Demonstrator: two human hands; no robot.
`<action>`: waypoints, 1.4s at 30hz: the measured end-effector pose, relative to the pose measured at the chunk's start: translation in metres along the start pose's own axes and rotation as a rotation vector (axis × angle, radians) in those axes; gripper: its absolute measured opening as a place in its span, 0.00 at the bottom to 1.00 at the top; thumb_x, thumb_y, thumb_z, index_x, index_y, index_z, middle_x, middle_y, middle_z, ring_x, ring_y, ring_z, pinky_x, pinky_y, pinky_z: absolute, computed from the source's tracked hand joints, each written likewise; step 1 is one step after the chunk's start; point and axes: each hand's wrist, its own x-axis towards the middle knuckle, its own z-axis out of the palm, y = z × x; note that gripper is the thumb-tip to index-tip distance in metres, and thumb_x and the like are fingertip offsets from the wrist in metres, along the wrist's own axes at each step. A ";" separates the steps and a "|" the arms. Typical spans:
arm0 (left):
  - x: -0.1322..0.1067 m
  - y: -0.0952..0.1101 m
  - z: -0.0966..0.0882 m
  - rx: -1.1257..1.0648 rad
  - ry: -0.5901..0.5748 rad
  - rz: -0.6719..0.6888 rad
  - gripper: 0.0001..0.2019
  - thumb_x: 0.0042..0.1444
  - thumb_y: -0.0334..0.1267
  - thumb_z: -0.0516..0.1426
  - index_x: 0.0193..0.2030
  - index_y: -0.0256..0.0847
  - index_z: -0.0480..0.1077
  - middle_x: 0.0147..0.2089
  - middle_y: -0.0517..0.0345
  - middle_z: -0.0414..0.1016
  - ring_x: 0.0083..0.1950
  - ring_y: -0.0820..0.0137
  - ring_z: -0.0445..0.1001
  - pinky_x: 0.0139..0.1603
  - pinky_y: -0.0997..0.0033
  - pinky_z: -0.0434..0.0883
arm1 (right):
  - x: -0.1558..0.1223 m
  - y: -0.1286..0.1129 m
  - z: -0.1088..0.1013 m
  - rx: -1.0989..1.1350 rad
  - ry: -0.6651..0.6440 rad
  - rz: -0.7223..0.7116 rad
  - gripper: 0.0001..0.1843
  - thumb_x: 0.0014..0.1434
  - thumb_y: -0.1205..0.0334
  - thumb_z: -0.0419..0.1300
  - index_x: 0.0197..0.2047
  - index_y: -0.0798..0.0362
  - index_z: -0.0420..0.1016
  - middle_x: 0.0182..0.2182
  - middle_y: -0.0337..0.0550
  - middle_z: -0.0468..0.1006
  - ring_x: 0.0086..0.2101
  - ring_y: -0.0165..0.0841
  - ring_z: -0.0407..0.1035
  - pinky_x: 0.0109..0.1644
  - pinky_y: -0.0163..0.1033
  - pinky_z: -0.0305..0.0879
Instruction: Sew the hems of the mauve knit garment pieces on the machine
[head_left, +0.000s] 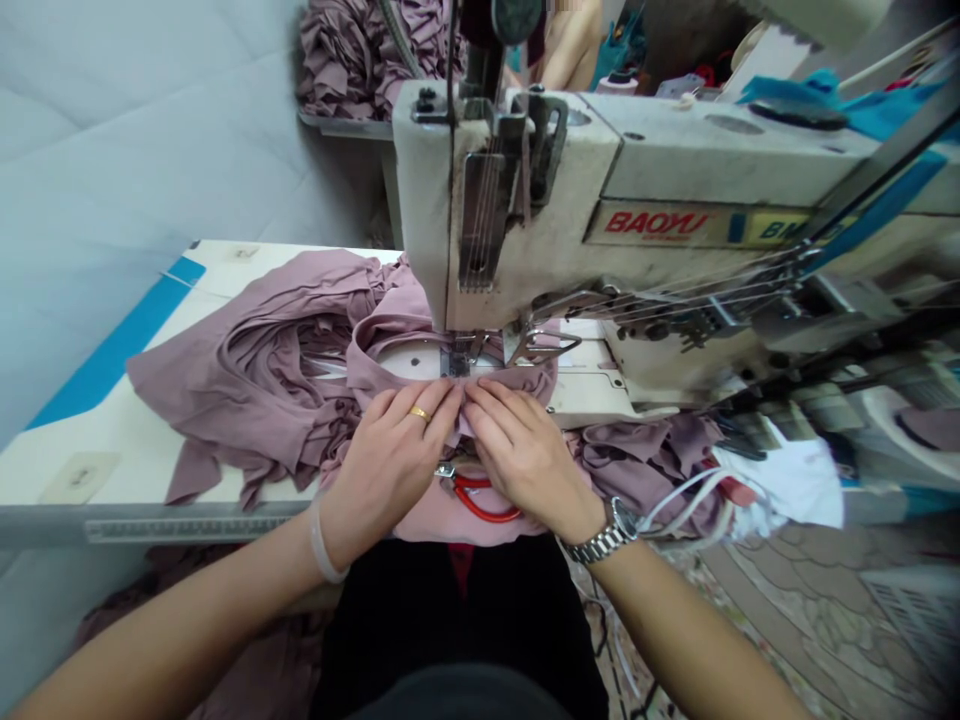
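My left hand (390,455), with a gold ring, lies flat with fingers stretched on the mauve fabric (262,380), fingertips just in front of the presser foot (459,362). My right hand (517,445), a metal watch on its wrist, presses the same fabric edge beside it, fingers extended and together. Both hands hold the cloth down under the needle of the white sewing machine (675,230). Red-handled scissors (480,495) lie on the fabric between my wrists.
The white table (90,440) has a blue strip (120,345) at left. More bunched mauve fabric (360,50) is piled behind the machine. A white face mask (787,485) hangs at right. Another person's arm (570,45) shows at the top.
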 end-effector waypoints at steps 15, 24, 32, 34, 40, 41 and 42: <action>0.002 -0.007 -0.002 -0.009 -0.040 0.003 0.22 0.64 0.28 0.48 0.64 0.32 0.64 0.63 0.46 0.67 0.58 0.58 0.67 0.53 0.58 0.65 | 0.009 0.004 0.000 0.027 -0.025 0.055 0.19 0.66 0.63 0.53 0.55 0.65 0.72 0.54 0.57 0.74 0.54 0.46 0.66 0.58 0.53 0.66; 0.006 -0.012 0.004 0.005 -0.037 -0.007 0.21 0.64 0.29 0.48 0.63 0.31 0.64 0.64 0.44 0.66 0.60 0.57 0.66 0.54 0.57 0.65 | 0.016 0.011 0.008 0.048 -0.025 0.072 0.20 0.68 0.61 0.51 0.56 0.65 0.71 0.55 0.56 0.73 0.55 0.44 0.65 0.60 0.51 0.63; 0.007 -0.019 0.000 -0.050 -0.014 0.069 0.19 0.64 0.29 0.50 0.60 0.31 0.66 0.62 0.42 0.68 0.60 0.56 0.67 0.55 0.56 0.68 | 0.018 0.016 0.007 0.063 -0.043 0.077 0.20 0.67 0.62 0.51 0.57 0.64 0.70 0.54 0.56 0.74 0.54 0.44 0.65 0.57 0.51 0.64; 0.006 -0.022 0.000 -0.100 0.030 0.104 0.16 0.64 0.29 0.50 0.57 0.31 0.69 0.58 0.43 0.71 0.55 0.58 0.71 0.52 0.58 0.70 | 0.016 0.016 0.006 0.101 -0.020 0.075 0.18 0.66 0.64 0.52 0.56 0.63 0.71 0.52 0.55 0.75 0.53 0.44 0.65 0.56 0.52 0.64; 0.006 -0.027 -0.002 -0.154 0.091 0.139 0.12 0.64 0.32 0.53 0.51 0.35 0.72 0.51 0.46 0.75 0.49 0.62 0.74 0.48 0.62 0.72 | 0.013 0.015 0.005 0.258 0.058 0.054 0.14 0.65 0.70 0.52 0.50 0.58 0.74 0.47 0.52 0.77 0.50 0.40 0.67 0.54 0.49 0.67; 0.007 -0.027 -0.002 -0.148 0.094 0.141 0.12 0.64 0.32 0.53 0.51 0.35 0.72 0.50 0.47 0.75 0.49 0.62 0.74 0.48 0.62 0.72 | 0.014 0.015 0.005 0.264 0.062 0.064 0.14 0.65 0.70 0.52 0.50 0.58 0.74 0.47 0.52 0.77 0.49 0.40 0.67 0.54 0.49 0.67; 0.008 -0.027 -0.002 -0.142 0.098 0.140 0.12 0.64 0.32 0.53 0.51 0.35 0.72 0.50 0.47 0.76 0.49 0.62 0.74 0.48 0.62 0.72 | 0.015 0.014 0.006 0.270 0.065 0.077 0.13 0.65 0.69 0.52 0.49 0.58 0.75 0.47 0.51 0.77 0.49 0.40 0.67 0.53 0.49 0.67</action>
